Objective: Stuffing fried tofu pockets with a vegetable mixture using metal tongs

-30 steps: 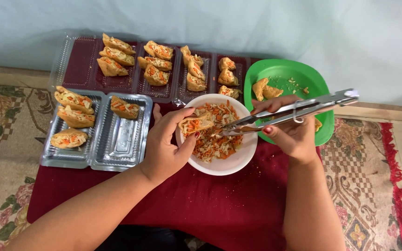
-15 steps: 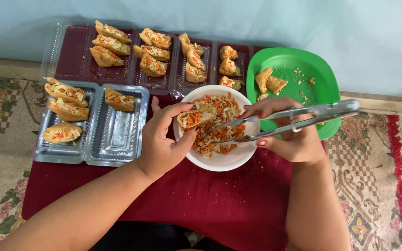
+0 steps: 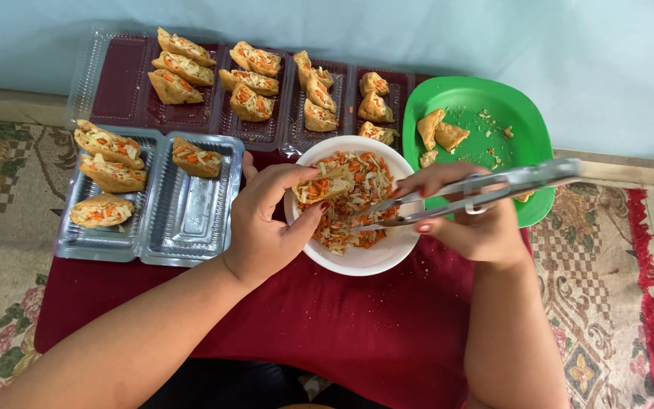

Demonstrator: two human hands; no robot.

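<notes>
A pale blue wall runs along the far side, and a patterned rug covers the floor around the low counter (image 3: 357, 333), which is draped in a dark red cloth. My left hand (image 3: 266, 227) is over the left rim of the white bowl (image 3: 365, 261), its fingers (image 3: 285, 178) grasping a stuffed tofu pocket (image 3: 327, 184) with its open side showing shredded filling. My right hand (image 3: 471, 220) is at the right of the bowl, fingers clenched round a pair of metal tongs (image 3: 478, 189) whose tips reach down into the shredded cabbage and carrot filling (image 3: 357, 201) in the bowl. The tong handles stick out to the right over the green plate (image 3: 524, 113), which sits just beside the bowl on the far right and carries a few unfilled tofu pieces (image 3: 440, 132) and crumbs. To the near left lies a clear plastic tray (image 3: 191, 227) with four filled pockets in it. Along the far side another clear tray (image 3: 107, 83) holds rows of filled pockets.
</notes>
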